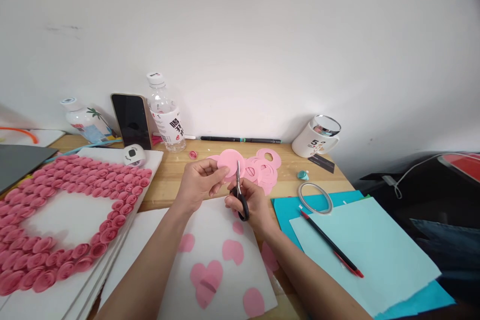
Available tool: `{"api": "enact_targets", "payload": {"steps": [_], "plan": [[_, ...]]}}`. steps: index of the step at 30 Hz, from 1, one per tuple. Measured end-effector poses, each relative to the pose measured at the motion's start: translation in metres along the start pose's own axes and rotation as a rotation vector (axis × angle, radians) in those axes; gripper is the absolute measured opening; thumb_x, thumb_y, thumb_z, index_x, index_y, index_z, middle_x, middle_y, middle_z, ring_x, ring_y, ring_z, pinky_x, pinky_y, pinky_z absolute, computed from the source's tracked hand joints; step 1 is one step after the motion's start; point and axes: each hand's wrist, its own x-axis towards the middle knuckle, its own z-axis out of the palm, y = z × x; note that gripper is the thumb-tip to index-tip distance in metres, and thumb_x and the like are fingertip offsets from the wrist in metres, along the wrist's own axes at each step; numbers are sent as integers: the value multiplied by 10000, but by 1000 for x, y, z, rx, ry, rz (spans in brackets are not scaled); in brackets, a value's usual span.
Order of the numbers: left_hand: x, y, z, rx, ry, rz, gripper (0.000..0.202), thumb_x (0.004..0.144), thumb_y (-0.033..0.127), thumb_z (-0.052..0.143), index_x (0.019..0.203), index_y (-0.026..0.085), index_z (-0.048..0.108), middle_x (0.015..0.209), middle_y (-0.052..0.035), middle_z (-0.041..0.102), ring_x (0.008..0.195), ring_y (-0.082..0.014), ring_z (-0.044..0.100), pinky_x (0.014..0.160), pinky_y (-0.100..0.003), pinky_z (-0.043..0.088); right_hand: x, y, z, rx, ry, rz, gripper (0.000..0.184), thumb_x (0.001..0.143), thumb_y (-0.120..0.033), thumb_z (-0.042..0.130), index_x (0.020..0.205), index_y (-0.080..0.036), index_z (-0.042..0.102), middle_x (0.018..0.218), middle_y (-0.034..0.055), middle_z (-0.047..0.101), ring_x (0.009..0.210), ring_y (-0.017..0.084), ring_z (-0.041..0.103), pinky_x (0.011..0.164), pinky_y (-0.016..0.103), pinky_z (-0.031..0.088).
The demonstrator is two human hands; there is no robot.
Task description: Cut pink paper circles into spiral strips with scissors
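The left hand pinched a pink disc, whose flexing could have misdirected the scissors gripped in the right hand.

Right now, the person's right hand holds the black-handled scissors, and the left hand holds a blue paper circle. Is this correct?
Not quite: the paper circle is pink, not blue, as the head view shows. The right hand does hold the black-handled scissors, and the left hand does hold the circle.
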Motion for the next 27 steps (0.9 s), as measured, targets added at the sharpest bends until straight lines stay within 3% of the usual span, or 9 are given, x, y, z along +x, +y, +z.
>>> {"api": "enact_targets", "payload": {"steps": [5,12,17,22,27], "plan": [[-1,0,-1,-12,2,24,237,656,293,698,570,136,543,443,53,488,329,-19,371,321,-154,268,0,0,1,-4,3,17,332,578,-329,750,754,-171,518,511,-55,501,419,73,421,404,194,308],[-3,-3,7,-17,-112,-35,233,703,338,663,670,142,541,549,19,575,397,-59,478,372,-182,353,0,2,2,-14,-21,-57,315,610,-370,726,698,-169,499,566,-33,537,449,69,420,421,195,336],[-4,-4,8,-17,-53,-37,237,710,318,657,639,131,532,514,29,547,373,-37,432,370,-173,321,1,6,1,2,-32,-54,349,585,-357,759,756,-171,518,553,-49,499,460,73,409,429,196,331],[-3,-7,4,58,-110,-15,243,707,296,658,598,136,511,417,55,467,362,-38,393,367,-176,283,3,3,-1,30,-60,-132,374,589,-353,771,781,-187,496,610,-43,512,526,89,439,496,211,366],[-3,-7,5,92,-137,10,277,711,293,651,565,149,465,415,52,474,365,-44,388,377,-192,293,3,3,-3,22,-65,-183,398,603,-393,764,792,-191,477,669,-22,534,604,117,484,570,236,397]]}}
